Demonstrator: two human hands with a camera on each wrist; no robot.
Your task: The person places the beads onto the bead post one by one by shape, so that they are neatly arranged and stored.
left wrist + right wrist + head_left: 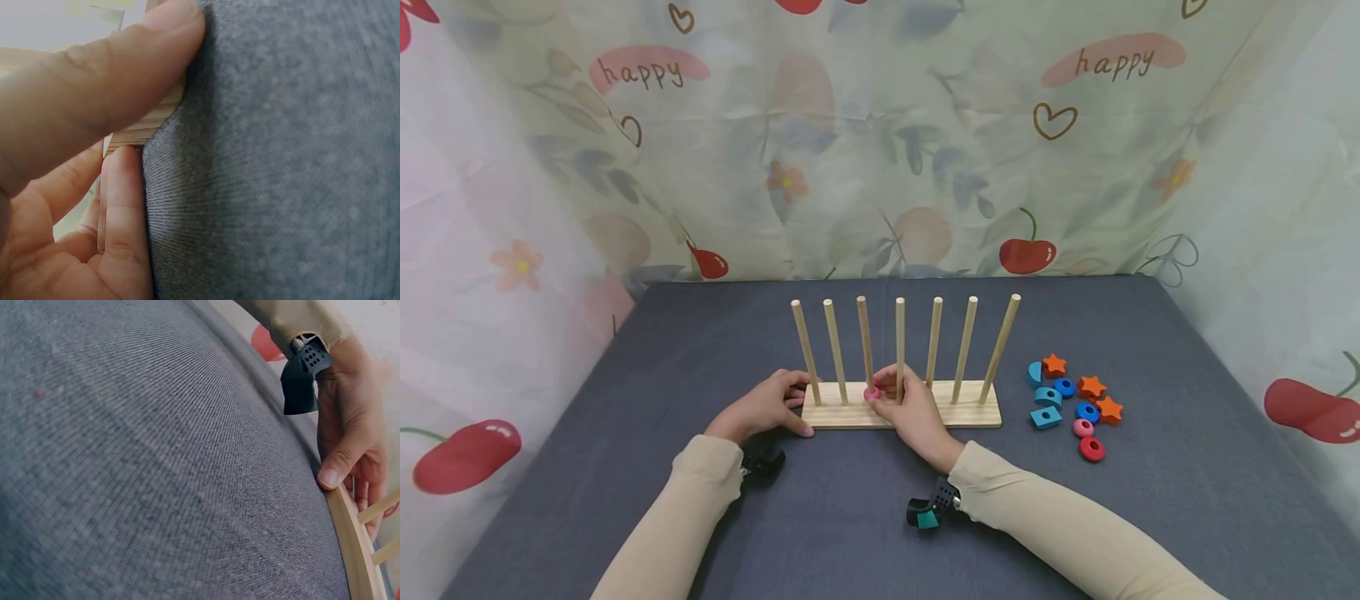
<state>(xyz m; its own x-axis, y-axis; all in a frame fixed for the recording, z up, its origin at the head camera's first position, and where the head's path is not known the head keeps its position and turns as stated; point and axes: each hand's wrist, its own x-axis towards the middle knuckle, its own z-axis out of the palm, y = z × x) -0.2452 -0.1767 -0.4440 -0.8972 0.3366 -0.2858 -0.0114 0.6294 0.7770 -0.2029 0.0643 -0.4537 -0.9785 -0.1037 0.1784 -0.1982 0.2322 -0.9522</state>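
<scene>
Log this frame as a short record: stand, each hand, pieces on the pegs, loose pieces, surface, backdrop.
stand: wooden base with seven upright pegs
left hand: grips the base's left end, thumb in front
right hand: pinches a pink ring low on the third peg from left
other pegs: no pieces visible
loose pieces: right of the stand; three orange stars, three light-blue blocks, two blue rings, another pink ring, one red ring
surface: dark grey cloth
backdrop: printed curtain

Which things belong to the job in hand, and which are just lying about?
Job:
- pegged board, left hand gripping its end
- pink bead, pinched by right hand
- loose coloured pieces, probably: several have holes

Only surroundings:
- grey cloth
- cherry-print curtain
</scene>
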